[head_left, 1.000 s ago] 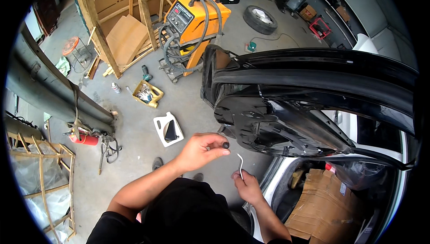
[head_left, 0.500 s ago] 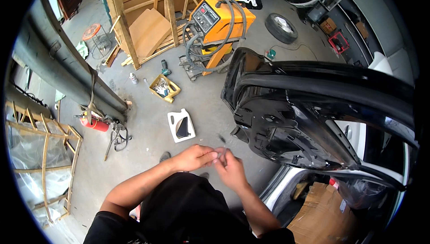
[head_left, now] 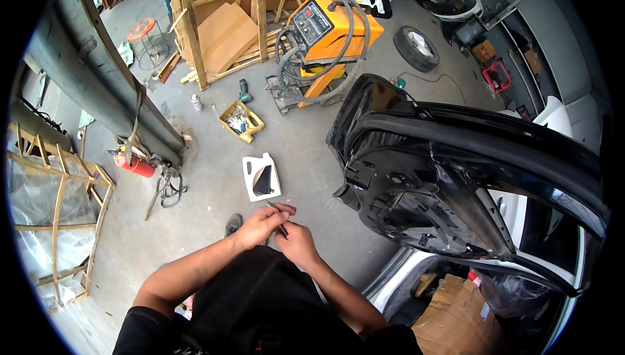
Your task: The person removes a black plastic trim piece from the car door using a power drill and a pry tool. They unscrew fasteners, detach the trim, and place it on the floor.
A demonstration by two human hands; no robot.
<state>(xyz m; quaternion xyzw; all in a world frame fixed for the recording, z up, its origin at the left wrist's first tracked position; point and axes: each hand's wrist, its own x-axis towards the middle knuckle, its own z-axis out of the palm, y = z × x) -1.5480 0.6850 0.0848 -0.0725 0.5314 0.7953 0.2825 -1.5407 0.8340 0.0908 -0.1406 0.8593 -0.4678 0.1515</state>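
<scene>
My left hand (head_left: 256,229) and my right hand (head_left: 297,243) meet in front of my black shirt, with fingers closed. Between them both grip a thin dark rod-like piece (head_left: 274,207), slanting from upper left to lower right. Its exact kind is too small to make out, and my fingers cover part of it. Just beyond my hands, a white plastic jug (head_left: 250,187) lies on the grey floor with a black flat piece (head_left: 263,182) on or in its side.
An open black car door (head_left: 416,192) stands on my right, beside a cardboard box (head_left: 459,319). Ahead are a yellow cut-open container of tools (head_left: 249,132), a green drill (head_left: 244,91), an orange welding machine (head_left: 335,29) and a tyre (head_left: 416,49). A red fire extinguisher (head_left: 137,164) stands left.
Both hands have moved left, staying together. The thin dark piece now shows between my fingers, where it was hidden or blurred before. The whole view has shifted slightly.
</scene>
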